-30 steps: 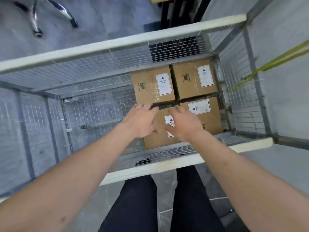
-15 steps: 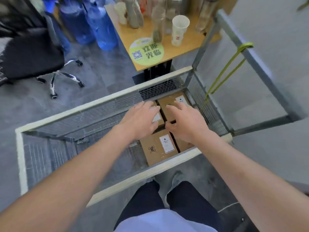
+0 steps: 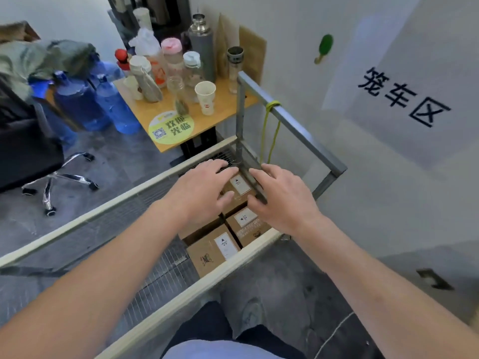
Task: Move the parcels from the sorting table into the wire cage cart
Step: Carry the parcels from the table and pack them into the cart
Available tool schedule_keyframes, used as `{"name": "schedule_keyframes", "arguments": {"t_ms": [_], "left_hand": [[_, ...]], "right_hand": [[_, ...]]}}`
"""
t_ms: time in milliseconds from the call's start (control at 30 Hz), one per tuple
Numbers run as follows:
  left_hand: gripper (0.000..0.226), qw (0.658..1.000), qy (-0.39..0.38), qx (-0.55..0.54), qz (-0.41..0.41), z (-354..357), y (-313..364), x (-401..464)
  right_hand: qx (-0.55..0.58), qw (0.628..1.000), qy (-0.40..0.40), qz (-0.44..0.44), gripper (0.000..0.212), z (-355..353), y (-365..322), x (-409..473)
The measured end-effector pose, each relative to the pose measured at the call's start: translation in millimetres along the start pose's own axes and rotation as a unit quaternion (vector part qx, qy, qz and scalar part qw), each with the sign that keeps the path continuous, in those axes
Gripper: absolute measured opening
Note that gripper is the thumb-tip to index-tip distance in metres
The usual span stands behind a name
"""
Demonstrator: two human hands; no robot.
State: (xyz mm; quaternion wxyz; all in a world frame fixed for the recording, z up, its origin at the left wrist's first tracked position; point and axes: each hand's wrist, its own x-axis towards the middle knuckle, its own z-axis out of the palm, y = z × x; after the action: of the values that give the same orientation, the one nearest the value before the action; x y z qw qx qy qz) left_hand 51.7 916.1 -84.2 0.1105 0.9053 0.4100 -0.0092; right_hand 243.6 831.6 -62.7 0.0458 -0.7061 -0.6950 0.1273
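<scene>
Parcels (image 3: 216, 251) lay inside the wire cage cart (image 3: 108, 211); the left hand (image 3: 199, 193) and right hand (image 3: 281, 200), fingers spread and empty, partly hid them.

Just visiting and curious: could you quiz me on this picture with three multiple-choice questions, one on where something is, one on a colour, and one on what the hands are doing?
1. Where do the cardboard parcels lie?
A. on the wooden table
B. inside the wire cage cart
C. on the office chair

2. What colour is the cord tied to the cart's metal rail?
A. red
B. yellow-green
C. black

3. How are the left hand and right hand?
A. each gripping a bottle
B. clenched in fists
C. open, holding nothing

Answers: 1 B, the boxes sit within the mesh walls; 2 B, it hangs yellow-green from the rail; 3 C, fingers spread above the boxes.
</scene>
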Motion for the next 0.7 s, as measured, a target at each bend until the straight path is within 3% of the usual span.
{"name": "schedule_keyframes", "arguments": {"t_ms": [400, 700], "left_hand": [[0.065, 0.972, 0.007, 0.000, 0.236, -47, 103, 43], [0.063, 0.900, -0.038, -0.020, 0.434, -56, 165, 21]], "right_hand": [[-0.003, 0.975, 0.102, 0.199, 0.061, -38, 40, -100], [0.034, 0.888, 0.188, 0.418, 0.060, -36, -7, -200]]}}
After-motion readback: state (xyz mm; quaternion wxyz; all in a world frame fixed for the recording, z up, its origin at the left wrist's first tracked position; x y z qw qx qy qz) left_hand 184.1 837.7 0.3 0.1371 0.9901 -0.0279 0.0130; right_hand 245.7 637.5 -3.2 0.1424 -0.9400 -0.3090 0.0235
